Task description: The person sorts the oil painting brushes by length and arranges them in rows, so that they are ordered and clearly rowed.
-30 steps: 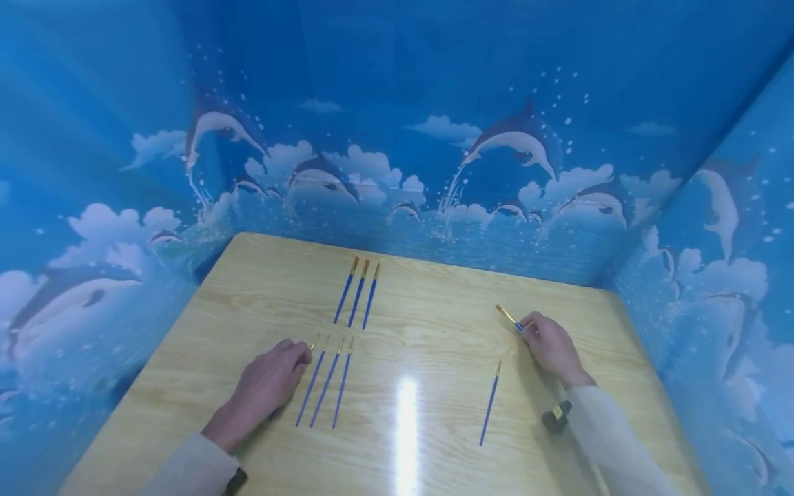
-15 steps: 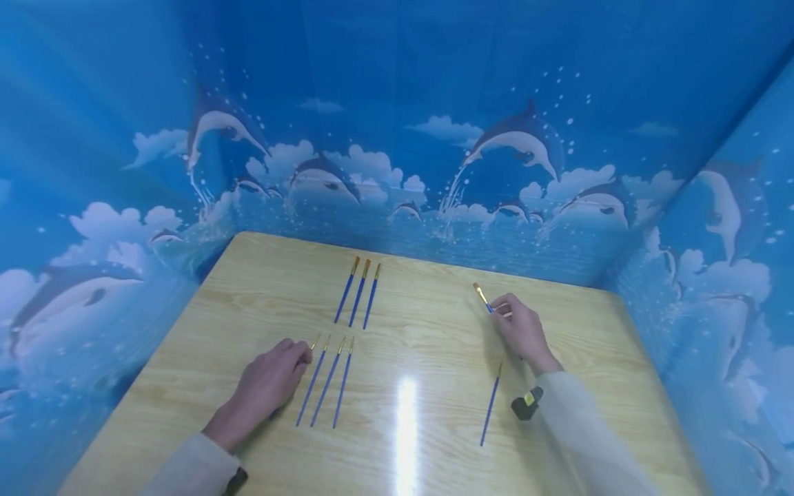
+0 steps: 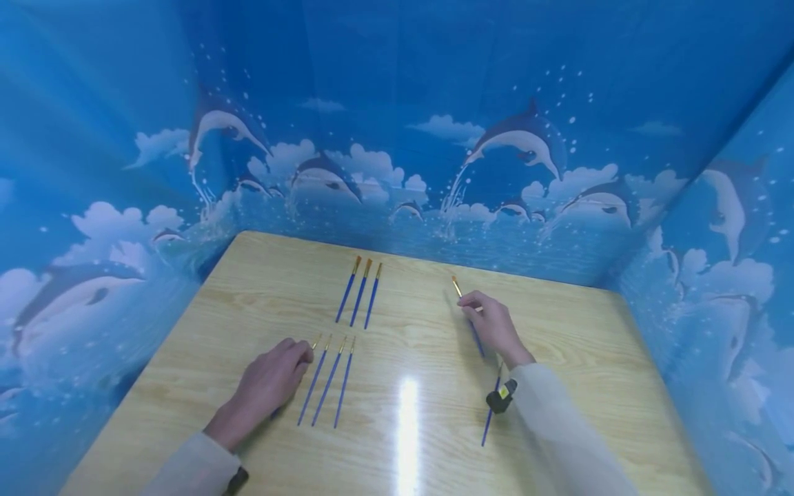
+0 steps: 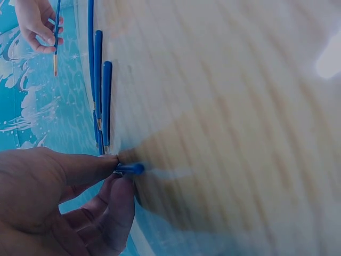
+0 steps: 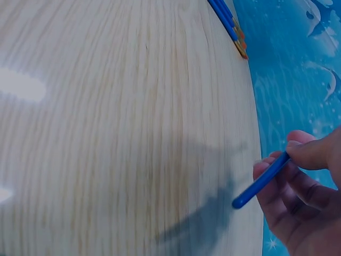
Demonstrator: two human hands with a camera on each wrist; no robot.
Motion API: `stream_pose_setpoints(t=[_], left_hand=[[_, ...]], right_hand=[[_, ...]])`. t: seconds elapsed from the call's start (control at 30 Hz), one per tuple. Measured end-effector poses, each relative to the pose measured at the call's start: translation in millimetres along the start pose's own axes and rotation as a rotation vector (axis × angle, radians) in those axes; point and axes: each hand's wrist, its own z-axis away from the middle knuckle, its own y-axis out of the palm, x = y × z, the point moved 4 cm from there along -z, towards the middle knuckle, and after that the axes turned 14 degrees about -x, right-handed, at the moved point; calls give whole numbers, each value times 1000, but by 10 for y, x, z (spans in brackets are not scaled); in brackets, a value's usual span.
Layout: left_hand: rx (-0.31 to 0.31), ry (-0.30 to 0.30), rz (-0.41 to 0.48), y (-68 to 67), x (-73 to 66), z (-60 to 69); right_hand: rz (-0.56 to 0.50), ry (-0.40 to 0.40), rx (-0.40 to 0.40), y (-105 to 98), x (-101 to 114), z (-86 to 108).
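Observation:
My left hand (image 3: 267, 382) rests low over the table and pinches a blue-handled paintbrush (image 4: 130, 168) between thumb and fingers. Most of that brush is hidden by the hand in the head view. Just right of it, several slim paintbrushes (image 3: 327, 386) lie side by side, bristles away from me. My right hand (image 3: 496, 327) holds another paintbrush (image 5: 261, 181) above the table, its handle pinched by thumb and fingers. That brush's brown bristles point away and slightly left. Beneath the right forearm lies a single thin paintbrush (image 3: 487, 424), partly covered by the wrist camera.
Three wider paintbrushes (image 3: 359, 293) form a row toward the back of the wooden table (image 3: 422, 296). A blue curtain (image 3: 384, 83) printed with dolphins encloses the table's back and sides. Light glares off the tabletop near the middle front.
My right hand has carried its paintbrush left and slightly toward the back, from the right side of the table. The brush has turned more upright in the view. The left hand stays put.

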Motion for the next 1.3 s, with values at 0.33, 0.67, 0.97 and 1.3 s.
stream_pose_setpoints(t=[0.33,0.67,0.97,1.3], left_hand=[[0,-4,4,-1,-5,-4],[-14,3,18,-12,3,11],[6,-7,25,-14,-14,3],[-34,21,28,-20,4,26]], right_hand=[[-61,27,35,256,193,-27],[-179,69,85,469,392,-10],[-273,75,131,650,502,-16],[-377,167,142,882,595,-54]])
